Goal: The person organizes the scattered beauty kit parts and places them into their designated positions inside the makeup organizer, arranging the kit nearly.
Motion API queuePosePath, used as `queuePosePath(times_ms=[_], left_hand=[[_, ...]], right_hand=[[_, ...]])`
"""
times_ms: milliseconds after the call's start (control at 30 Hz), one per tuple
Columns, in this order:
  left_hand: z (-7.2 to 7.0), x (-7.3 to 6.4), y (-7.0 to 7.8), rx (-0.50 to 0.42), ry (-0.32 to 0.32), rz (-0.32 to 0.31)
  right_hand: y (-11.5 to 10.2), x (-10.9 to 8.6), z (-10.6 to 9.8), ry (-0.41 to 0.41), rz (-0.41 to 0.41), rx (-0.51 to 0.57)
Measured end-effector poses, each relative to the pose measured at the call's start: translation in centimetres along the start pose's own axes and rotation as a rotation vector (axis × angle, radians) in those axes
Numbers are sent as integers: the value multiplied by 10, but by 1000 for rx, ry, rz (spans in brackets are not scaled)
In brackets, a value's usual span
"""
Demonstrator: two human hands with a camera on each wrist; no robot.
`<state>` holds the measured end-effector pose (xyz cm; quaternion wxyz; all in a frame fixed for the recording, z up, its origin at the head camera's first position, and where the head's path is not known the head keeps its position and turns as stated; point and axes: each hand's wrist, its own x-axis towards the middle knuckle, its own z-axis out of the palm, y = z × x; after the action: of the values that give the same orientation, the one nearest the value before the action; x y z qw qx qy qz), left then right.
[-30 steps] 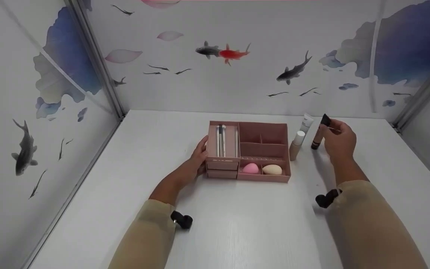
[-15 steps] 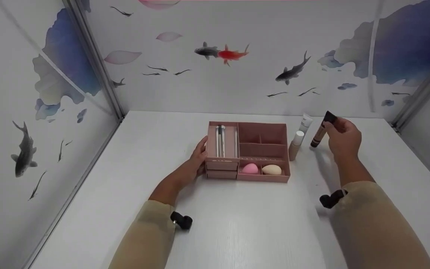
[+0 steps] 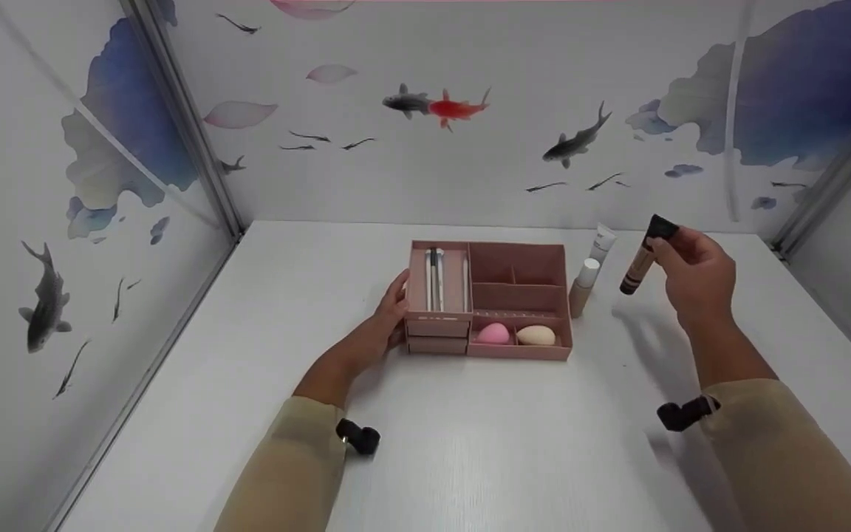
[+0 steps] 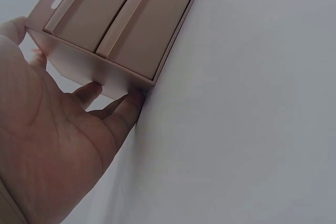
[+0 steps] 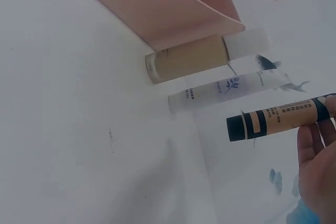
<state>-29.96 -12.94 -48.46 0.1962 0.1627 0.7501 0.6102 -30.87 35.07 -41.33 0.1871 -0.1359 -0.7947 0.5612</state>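
My right hand (image 3: 702, 281) pinches the black top end of a brown and black squeeze tube (image 3: 640, 267) between thumb and fingers. The tube hangs tilted above the table, its black cap (image 5: 237, 128) lower. My left hand (image 3: 390, 314) rests on the left side of a pink cosmetics organizer (image 3: 520, 355). In the left wrist view its fingertips (image 4: 131, 100) touch the side wall, beside two drawers (image 4: 149, 24). A pink makeup sponge (image 3: 494, 334) and a beige makeup sponge (image 3: 536, 335) sit in the front compartments. Slim white and dark sticks (image 3: 434, 281) lie in the top tray.
Right of the organizer stand a beige bottle (image 3: 580, 295) with a white cap and, behind it, a white tube (image 3: 603, 241). The white table (image 3: 470, 443) meets a back wall (image 3: 322, 185) painted with fish. Side panels rise left and right.
My right hand has lifted the brown tube off the table and drawn it right and toward me. My left hand stays at the organizer's side.
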Motion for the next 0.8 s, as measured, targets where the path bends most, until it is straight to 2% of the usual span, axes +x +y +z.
queuePosePath(times_ms=[200,367,633,800], left_hand=[[0,1,0,10,2,7],[0,2,0,3,10,-7],[1,3,-1,-27,9,-34],[0,4,0,-38,15,-44]], right_hand=[[-4,-17,-2,-26,-23,-4],[-9,-27,2,-33,-49,44],[-17,-43,26,-60,-144,226],[-22,-50,44,-99,-184,234]])
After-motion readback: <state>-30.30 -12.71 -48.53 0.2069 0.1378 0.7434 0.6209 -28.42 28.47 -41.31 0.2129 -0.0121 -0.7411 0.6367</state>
